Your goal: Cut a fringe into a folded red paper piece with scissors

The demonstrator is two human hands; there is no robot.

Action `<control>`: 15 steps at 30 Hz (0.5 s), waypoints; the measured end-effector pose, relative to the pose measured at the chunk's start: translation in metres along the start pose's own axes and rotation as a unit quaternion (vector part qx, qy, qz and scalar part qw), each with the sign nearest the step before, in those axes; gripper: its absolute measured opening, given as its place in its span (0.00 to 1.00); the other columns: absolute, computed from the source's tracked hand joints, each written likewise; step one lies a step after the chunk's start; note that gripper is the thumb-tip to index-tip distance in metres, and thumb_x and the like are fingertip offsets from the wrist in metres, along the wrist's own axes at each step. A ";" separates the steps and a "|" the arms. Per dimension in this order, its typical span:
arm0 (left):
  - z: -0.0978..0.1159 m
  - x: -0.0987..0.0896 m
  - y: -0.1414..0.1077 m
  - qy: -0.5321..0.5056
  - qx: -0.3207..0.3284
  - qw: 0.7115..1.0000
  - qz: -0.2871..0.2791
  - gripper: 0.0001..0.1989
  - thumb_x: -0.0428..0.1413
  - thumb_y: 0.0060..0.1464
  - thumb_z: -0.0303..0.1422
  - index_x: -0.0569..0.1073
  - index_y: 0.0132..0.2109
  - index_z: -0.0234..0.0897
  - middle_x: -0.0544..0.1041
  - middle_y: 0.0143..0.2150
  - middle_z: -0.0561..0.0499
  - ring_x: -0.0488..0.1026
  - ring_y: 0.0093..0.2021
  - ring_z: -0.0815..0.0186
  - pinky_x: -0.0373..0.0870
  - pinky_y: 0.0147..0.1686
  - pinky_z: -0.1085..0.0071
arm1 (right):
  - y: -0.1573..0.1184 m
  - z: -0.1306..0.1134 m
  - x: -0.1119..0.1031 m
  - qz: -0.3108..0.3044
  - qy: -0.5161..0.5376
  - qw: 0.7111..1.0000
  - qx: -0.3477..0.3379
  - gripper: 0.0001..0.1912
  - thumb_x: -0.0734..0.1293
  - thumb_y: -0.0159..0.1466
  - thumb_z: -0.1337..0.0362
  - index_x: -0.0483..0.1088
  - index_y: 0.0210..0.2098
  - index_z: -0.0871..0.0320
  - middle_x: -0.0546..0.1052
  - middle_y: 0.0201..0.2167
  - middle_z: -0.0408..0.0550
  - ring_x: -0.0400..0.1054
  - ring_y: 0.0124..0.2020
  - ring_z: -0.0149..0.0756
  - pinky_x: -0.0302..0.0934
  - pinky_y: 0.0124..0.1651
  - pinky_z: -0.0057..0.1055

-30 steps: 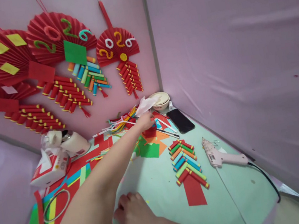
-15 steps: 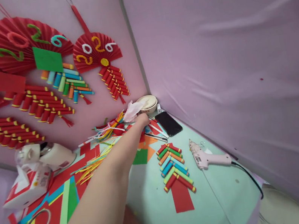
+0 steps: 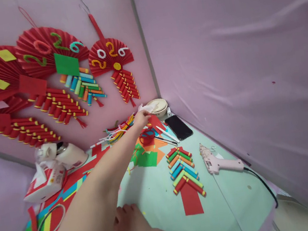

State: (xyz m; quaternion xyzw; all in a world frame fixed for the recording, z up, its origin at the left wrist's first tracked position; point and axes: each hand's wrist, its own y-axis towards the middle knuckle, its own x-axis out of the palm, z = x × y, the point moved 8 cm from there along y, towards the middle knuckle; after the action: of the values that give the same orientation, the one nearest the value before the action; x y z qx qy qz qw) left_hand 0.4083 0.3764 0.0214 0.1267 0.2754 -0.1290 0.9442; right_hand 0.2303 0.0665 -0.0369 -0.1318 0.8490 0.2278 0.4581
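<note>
Stretched across to the far corner, my left hand [image 3: 142, 118] pinches a piece of red paper [image 3: 156, 122] at its fingertips. Close by are a white pen [image 3: 167, 133], a black pen [image 3: 166, 141] and a red rounded thing [image 3: 147, 136] I cannot make out. My right hand [image 3: 131, 225] rests low over the near part of the table, fingers loosely extended and nothing visible in them. To its right lies a paper firecracker string [image 3: 184, 169], with rolled coloured tubes in slanted rows on a red paper strip [image 3: 191, 203].
A glue gun [image 3: 219, 163] with a black cord lies at the right. A black phone [image 3: 179, 127] and bowls [image 3: 158, 107] sit by the corner. A tissue box [image 3: 46, 185] and white bottle [image 3: 71, 155] stand at left. Red fan decorations [image 3: 110, 55] hang on the wall.
The view has shifted left, so things appear further right. My left hand has drawn back slightly with red paper at its fingertips. My right hand has come into clear view.
</note>
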 end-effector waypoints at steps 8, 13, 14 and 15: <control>0.014 -0.087 -0.026 -0.032 0.019 0.994 0.098 0.07 0.58 0.40 0.33 0.73 0.30 0.34 0.74 0.27 0.51 0.69 0.29 0.66 0.65 0.33 0.70 | -0.005 -0.001 -0.011 0.020 0.013 1.000 -0.010 0.10 0.67 0.53 0.60 0.70 0.32 0.60 0.68 0.33 0.50 0.62 0.36 0.41 0.58 0.37 0.37; 0.019 -0.122 -0.067 -0.073 -0.018 0.991 0.113 0.12 0.61 0.36 0.36 0.72 0.30 0.34 0.72 0.24 0.52 0.67 0.25 0.69 0.64 0.28 0.72 | -0.005 -0.001 -0.012 0.002 0.028 1.000 0.001 0.10 0.66 0.55 0.60 0.71 0.34 0.58 0.69 0.35 0.50 0.62 0.39 0.41 0.58 0.41 0.37; 0.019 -0.128 -0.078 -0.082 -0.028 0.990 0.108 0.13 0.62 0.35 0.36 0.72 0.30 0.33 0.72 0.23 0.53 0.66 0.24 0.70 0.64 0.27 0.72 | -0.006 -0.001 -0.012 0.000 0.033 0.999 0.002 0.09 0.66 0.55 0.60 0.71 0.34 0.58 0.69 0.35 0.50 0.62 0.39 0.41 0.58 0.41 0.37; 0.019 -0.133 -0.091 -0.092 -0.039 0.990 0.102 0.15 0.63 0.34 0.37 0.72 0.30 0.33 0.72 0.23 0.53 0.66 0.23 0.70 0.64 0.27 0.72 | -0.006 -0.001 -0.012 -0.003 0.040 0.999 0.004 0.09 0.66 0.55 0.61 0.72 0.34 0.58 0.69 0.35 0.50 0.62 0.39 0.41 0.58 0.41 0.37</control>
State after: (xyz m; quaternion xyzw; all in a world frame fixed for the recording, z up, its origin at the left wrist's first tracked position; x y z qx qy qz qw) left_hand 0.2809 0.3089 0.0955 0.1048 0.1782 -0.0318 0.9779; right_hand 0.2391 0.0608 -0.0277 -0.1412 0.8673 0.2174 0.4249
